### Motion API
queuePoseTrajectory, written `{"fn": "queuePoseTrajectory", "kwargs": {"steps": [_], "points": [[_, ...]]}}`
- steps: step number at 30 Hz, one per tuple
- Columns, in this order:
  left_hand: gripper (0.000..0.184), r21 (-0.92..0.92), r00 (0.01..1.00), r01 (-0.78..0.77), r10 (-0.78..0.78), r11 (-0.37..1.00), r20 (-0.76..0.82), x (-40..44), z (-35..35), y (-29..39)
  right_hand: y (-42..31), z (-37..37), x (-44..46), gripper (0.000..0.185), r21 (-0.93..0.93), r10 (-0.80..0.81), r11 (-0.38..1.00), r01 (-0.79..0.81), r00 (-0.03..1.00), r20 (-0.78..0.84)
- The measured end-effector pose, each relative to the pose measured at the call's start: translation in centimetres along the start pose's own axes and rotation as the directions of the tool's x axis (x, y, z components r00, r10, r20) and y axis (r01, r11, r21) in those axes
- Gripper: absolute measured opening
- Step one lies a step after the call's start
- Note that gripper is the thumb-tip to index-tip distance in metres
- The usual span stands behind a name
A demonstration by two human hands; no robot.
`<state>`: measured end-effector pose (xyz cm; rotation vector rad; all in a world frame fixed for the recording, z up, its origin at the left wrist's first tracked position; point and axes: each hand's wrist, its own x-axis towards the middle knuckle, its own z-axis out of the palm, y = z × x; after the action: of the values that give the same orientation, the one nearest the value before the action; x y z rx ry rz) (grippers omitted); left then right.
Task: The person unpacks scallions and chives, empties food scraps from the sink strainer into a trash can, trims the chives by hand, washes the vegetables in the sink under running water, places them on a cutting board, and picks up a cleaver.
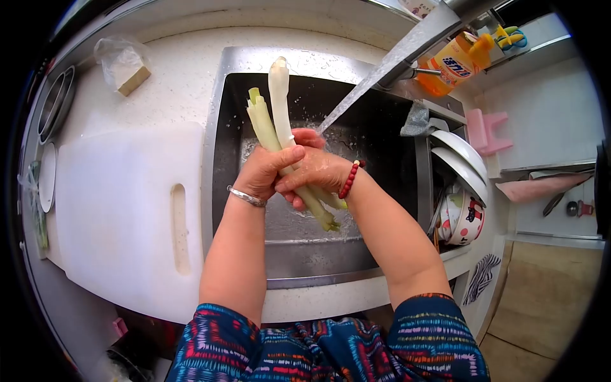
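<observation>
Two leeks (280, 102), long and pale with light green cut ends, slant across my hands above the sink (388, 191). My left hand (264, 169), a silver bangle at its wrist, is closed round the stalks from the left. From the other side my right hand (318, 170), wearing red beads, wraps the same stalks; its fingers partly overlap the left hand's. Water (356, 95) streams from the faucet (420, 48) down to the right hand's fingers. The leeks' lower ends (324, 216) stick out below both hands.
Left of the sink lies a white cutting board (121, 197). Behind it is a plastic bag (114, 54) with a tan block. At right stand stacked bowls (468, 219), white plates (461, 159) and an orange detergent bottle (452, 63). A pink stool (487, 130) is farther right.
</observation>
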<state>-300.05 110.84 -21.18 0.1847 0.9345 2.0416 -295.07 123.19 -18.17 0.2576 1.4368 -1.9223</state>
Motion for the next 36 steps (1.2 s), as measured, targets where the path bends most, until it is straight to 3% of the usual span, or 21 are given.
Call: {"fn": "queuePoseTrajectory", "kwargs": {"steps": [2, 6, 9, 10, 11, 14, 15, 17, 19, 21, 22, 24, 25, 27, 29, 31, 32, 33, 34, 35, 36], "points": [[0.050, 0.151, 0.985, 0.004, -0.030, 0.989, 0.173, -0.1, -0.2, 0.1, 0.7, -0.4, 0.3, 0.012, 0.063, 0.028, 0.997, -0.034, 0.995, 0.094], [0.029, 0.146, 0.991, -0.134, 0.131, 0.980, 0.032, -0.2, 1.2, 0.2, 0.7, -0.4, 0.2, 0.012, 0.009, -0.047, 0.999, 0.046, 0.998, 0.050], [0.019, 0.162, 0.968, -0.249, 0.249, 0.955, 0.018, -0.2, 0.9, 0.3, 0.5, -0.6, 0.5, 0.022, -0.438, -0.083, 0.897, 0.056, 0.996, -0.042], [0.018, 0.205, 0.947, -0.320, 0.321, 0.925, 0.026, -0.1, 0.6, 0.5, 1.3, -1.0, 0.5, 0.022, -0.437, -0.083, 0.898, 0.055, 0.996, -0.044], [0.018, 0.113, 0.918, -0.397, 0.395, 0.911, 0.038, 0.0, 0.5, 0.7, 2.2, -1.5, 0.3, 0.023, -0.563, -0.127, 0.826, 0.028, 0.982, -0.139], [0.015, -0.102, 0.936, -0.348, 0.339, 0.932, -0.095, -0.3, 0.7, 0.9, 5.5, -3.9, 0.1, 0.020, -0.802, -0.154, 0.578, -0.148, 0.946, -0.286], [0.015, -0.104, 0.934, -0.353, 0.343, 0.930, -0.105, -0.4, 0.9, 0.9, 6.1, -4.6, -0.1, 0.018, -0.863, -0.156, 0.441, -0.246, 0.926, -0.344], [0.025, 0.055, 0.904, -0.400, 0.404, 0.915, -0.139, -0.6, 1.6, 1.3, 8.7, -7.6, -0.4, 0.014, -0.890, -0.321, 0.334, -0.310, 0.851, -0.417], [0.027, 0.095, 0.884, -0.432, 0.442, 0.897, -0.151, -0.5, 1.3, 1.3, 7.9, -9.2, -1.8, 0.014, -0.750, -0.325, 0.559, -0.354, 0.738, -0.591], [0.032, 0.163, 0.847, -0.471, 0.496, 0.867, -0.190, -0.4, 1.1, 1.1, 8.5, -12.2, -1.8, 0.018, -0.599, -0.402, 0.773, -0.209, 0.569, -0.717], [0.032, 0.161, 0.845, -0.474, 0.499, 0.865, -0.190, -0.3, 1.1, 1.0, 6.9, -12.1, -2.7, 0.024, -0.628, -0.493, 0.758, -0.176, 0.475, -0.729], [0.036, 0.472, 0.764, -0.430, 0.589, 0.770, -0.265, -0.3, 1.3, 0.6, 3.7, -12.1, -3.7, 0.040, -0.731, -0.706, 0.682, -0.031, 0.234, -0.669], [0.036, 0.471, 0.760, -0.439, 0.596, 0.765, -0.260, -0.3, 1.3, 0.4, 1.9, -12.2, -4.2, 0.043, -0.737, -0.742, 0.670, 0.084, 0.092, -0.664], [0.040, 0.774, 0.657, -0.394, 0.741, 0.495, -0.139, 0.1, 1.0, -0.2, -1.4, -12.6, -5.9, 0.046, -0.804, -0.783, 0.576, 0.148, -0.183, -0.594], [0.041, 0.753, 0.652, -0.405, 0.741, 0.519, -0.160, 0.5, 0.7, -0.6, -3.5, -15.0, -7.1, 0.050, -0.832, -0.759, 0.547, 0.089, -0.366, -0.538], [0.042, 0.736, 0.653, -0.399, 0.733, 0.547, -0.191, 0.3, 0.8, -0.4, -5.1, -16.9, -7.8, 0.050, -0.806, -0.737, 0.592, 0.006, -0.399, -0.545], [0.045, 0.596, 0.707, -0.424, 0.661, 0.682, -0.253, -0.1, 1.3, 0.1, -5.6, -17.7, -8.0, 0.050, -0.768, -0.714, 0.637, -0.071, -0.429, -0.553], [0.048, 0.437, 0.758, -0.434, 0.582, 0.788, -0.296, -0.3, 1.5, 0.6, -5.6, -19.8, -8.1, 0.049, -0.749, -0.693, 0.659, 0.066, -0.333, -0.639], [0.048, 0.443, 0.751, -0.434, 0.586, 0.785, -0.303, -0.4, 1.5, 0.8, -5.7, -20.4, -7.9, 0.048, -0.708, -0.672, 0.677, 0.200, -0.224, -0.706], [0.051, 0.352, 0.774, -0.433, 0.542, 0.830, -0.326, -0.5, 1.5, 1.0, -5.6, -20.9, -8.3, 0.042, -0.525, -0.553, 0.765, 0.373, -0.037, -0.832], [0.054, 0.256, 0.797, -0.429, 0.497, 0.866, -0.343, -0.5, 1.4, 1.1, -5.5, -21.0, -8.1, 0.042, -0.524, -0.556, 0.764, 0.377, -0.028, -0.831]]}}
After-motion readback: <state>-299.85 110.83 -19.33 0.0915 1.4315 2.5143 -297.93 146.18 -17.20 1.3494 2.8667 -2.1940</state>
